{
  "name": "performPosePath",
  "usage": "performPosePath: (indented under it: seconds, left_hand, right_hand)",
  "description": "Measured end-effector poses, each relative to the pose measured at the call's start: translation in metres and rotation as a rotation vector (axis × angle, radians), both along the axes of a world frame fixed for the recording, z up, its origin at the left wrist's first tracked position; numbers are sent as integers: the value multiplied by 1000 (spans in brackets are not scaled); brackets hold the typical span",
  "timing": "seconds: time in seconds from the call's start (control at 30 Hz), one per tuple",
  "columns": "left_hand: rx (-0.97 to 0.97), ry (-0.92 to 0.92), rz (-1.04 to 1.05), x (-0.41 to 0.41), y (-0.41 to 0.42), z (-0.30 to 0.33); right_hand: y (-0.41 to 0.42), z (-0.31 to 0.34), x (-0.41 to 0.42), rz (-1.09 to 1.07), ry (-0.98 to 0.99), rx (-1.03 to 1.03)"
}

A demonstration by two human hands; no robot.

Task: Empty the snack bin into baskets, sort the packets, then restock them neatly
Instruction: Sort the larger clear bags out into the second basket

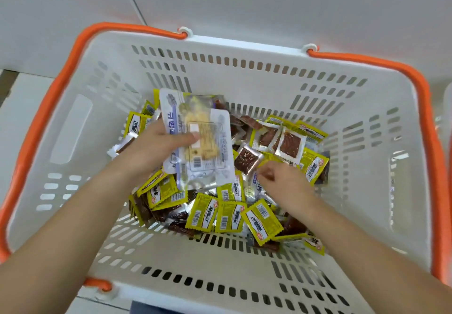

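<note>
We see a white slotted basket [381,127] with orange handles [415,78], viewed from above, both forearms reaching in. Its floor is covered by a loose heap of small yellow packets [261,220] with barcodes and a red round logo; some lie flipped, showing clear windows with dark brown contents, e.g. the brown-window packets [291,143] toward the right side of the pile.

Left hand [156,147] holds up a stack of larger clear packets [203,140] with white-and-blue printed edges and pale yellow contents, thumb pressed over the top one, fingers curled under. A back label with barcode faces us. Blue characters run along the edge, upside down to us; not readable. Yellow packet text also too small and blurred to read.

Right hand [281,181] is low in the heap, just right of the stack, fingers [265,175] curled together at a packet edge; we cannot tell whether it actually grips anything, motion blur there.

Basket's near edge is cut off at the bottom. Pale surfaces lie behind the basket.
</note>
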State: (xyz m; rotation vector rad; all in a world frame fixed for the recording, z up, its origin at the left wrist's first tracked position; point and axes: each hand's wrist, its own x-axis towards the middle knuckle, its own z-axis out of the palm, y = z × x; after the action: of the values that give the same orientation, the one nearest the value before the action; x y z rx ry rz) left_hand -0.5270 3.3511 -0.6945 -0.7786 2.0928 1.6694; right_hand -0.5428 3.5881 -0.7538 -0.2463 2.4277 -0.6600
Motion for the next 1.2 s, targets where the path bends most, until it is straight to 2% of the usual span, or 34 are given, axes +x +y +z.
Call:
performPosePath:
  seconds: [0.07, 0.13, 0.23, 0.4, 0.63, 0.73, 0.87, 1.0, 1.2]
  left_hand:
    - [-77, 39, -6, -1, -4, 2]
    - [-156, 72, -30, -1, -3, 0]
    - [-224, 84, -90, 0, 0, -3]
    - [-204, 82, -110, 0, 2, -4]
    - [-154, 102, -69, 0, 0, -5]
    - [-156, 104, -62, -1, 0, -4]
    - [-175, 107, -64, 0, -1, -5]
    - [-208, 106, -63, 0, 1, -5]
    - [-272, 114, -99, -2, 1, -5]
  right_hand:
    - [3, -23, 10, 236, 32, 205]
    - [1, -35, 20, 365, 118, 280]
    - [-5, -39, 23, 408, 185, 316]
    - [-12, -45, 23, 442, 171, 413]
    - [-19, -42, 31, 563, 271, 547]
    - [-18, -48, 40, 648, 370, 462]
    - [-16, -57, 49, 639, 392, 395]
    - [-18, -58, 42, 452, 345, 322]
    - [-27, -56, 40, 320, 296, 352]
